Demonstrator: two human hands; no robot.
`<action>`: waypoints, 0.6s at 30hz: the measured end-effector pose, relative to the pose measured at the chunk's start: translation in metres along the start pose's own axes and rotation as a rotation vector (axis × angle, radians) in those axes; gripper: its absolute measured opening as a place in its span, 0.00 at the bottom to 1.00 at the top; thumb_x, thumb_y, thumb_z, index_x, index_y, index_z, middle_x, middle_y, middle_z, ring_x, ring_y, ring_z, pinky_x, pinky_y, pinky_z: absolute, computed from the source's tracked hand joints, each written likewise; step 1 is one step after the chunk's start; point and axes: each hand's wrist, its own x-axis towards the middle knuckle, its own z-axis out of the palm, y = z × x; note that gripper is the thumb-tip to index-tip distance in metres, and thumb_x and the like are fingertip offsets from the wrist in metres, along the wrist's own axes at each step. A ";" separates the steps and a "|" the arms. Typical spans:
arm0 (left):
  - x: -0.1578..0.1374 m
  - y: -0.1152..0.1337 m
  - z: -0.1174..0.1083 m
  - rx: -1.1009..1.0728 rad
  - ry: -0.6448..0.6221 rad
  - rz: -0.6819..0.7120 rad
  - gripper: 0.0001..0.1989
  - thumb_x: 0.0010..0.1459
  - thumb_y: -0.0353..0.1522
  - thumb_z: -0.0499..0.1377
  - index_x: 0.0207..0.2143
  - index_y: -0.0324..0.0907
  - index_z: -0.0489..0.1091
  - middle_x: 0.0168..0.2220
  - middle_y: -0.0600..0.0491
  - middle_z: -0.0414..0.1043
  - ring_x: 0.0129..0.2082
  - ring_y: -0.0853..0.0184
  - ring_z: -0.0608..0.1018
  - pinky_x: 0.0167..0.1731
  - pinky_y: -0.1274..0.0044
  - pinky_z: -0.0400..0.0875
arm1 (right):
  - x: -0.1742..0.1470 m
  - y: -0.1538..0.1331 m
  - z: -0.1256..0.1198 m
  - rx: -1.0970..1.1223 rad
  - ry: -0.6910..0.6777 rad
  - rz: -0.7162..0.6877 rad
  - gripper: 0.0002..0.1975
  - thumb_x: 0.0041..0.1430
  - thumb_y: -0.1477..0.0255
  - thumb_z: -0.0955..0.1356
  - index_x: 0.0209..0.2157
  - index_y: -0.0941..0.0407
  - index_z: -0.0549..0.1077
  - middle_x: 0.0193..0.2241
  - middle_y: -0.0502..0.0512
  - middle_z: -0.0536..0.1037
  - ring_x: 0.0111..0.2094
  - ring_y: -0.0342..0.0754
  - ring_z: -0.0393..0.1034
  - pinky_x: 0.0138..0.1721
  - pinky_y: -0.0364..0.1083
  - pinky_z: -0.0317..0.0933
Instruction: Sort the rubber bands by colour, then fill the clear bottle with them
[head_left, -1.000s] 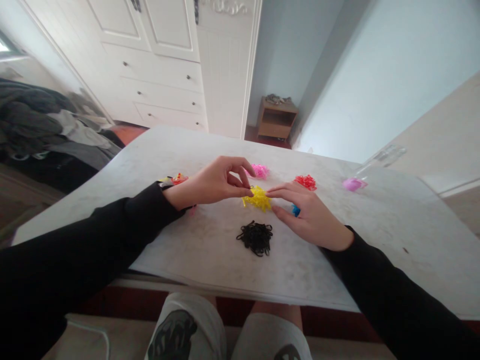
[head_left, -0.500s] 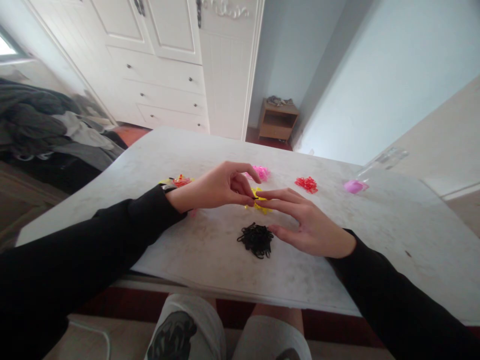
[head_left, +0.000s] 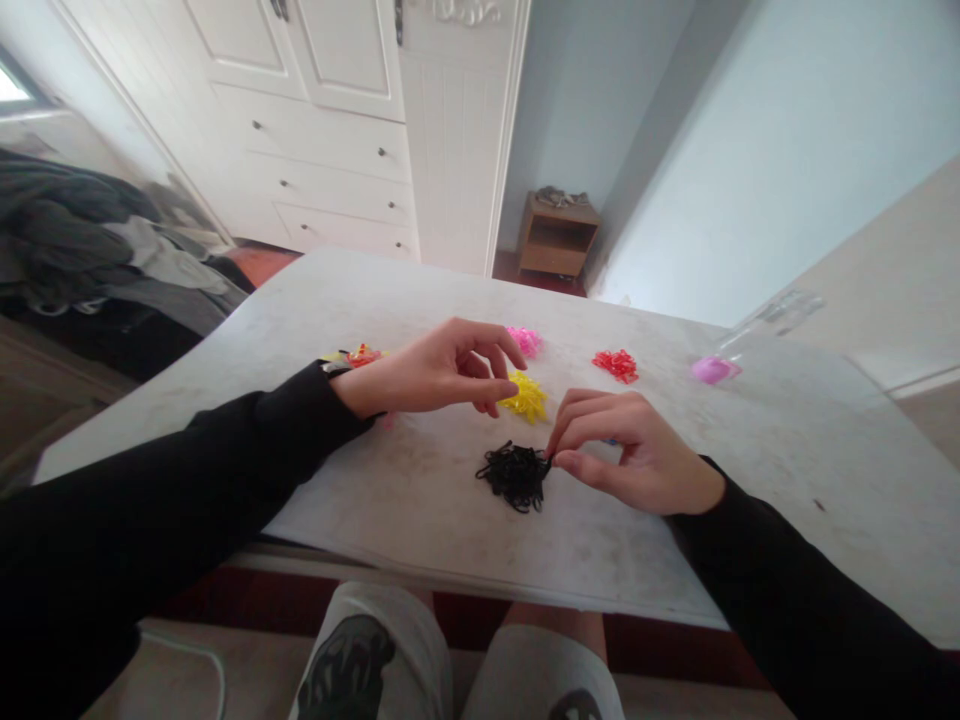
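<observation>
A heap of small black rubber bands [head_left: 514, 475] lies on the white table near its front edge. At the heap's right edge, my right hand [head_left: 622, 450] pinches a black rubber band between thumb and fingertips. My left hand [head_left: 442, 370] hovers above and left of the heap, thumb and index finger apart, other fingers curled; nothing shows in its grasp. Just beyond its fingertips sits a pile of yellow bands [head_left: 528, 400]. Pink bands [head_left: 525, 342] lie farther back, partly behind the left hand. Something blue peeks out under my right hand.
Red bands [head_left: 615, 365] and a clear bag with a purple-pink end [head_left: 715, 370] are on the right of the table [head_left: 405, 500]. Mixed coloured bands [head_left: 363, 355] lie behind my left wrist. Clothes [head_left: 67, 240] are heaped at the far left; a white wardrobe [head_left: 330, 170] stands behind.
My hands have parted. The right hand moved down to the black heap and closed its fingertips there; the left thumb and finger opened, and the dark bit between the hands is gone from view.
</observation>
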 end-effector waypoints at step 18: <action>-0.003 0.003 -0.062 0.472 0.328 -0.032 0.10 0.54 0.37 0.69 0.34 0.40 0.78 0.23 0.54 0.75 0.22 0.72 0.76 0.23 0.80 0.69 | 0.000 0.000 0.000 -0.189 0.134 -0.014 0.10 0.68 0.70 0.68 0.34 0.55 0.79 0.35 0.56 0.81 0.36 0.47 0.75 0.39 0.48 0.70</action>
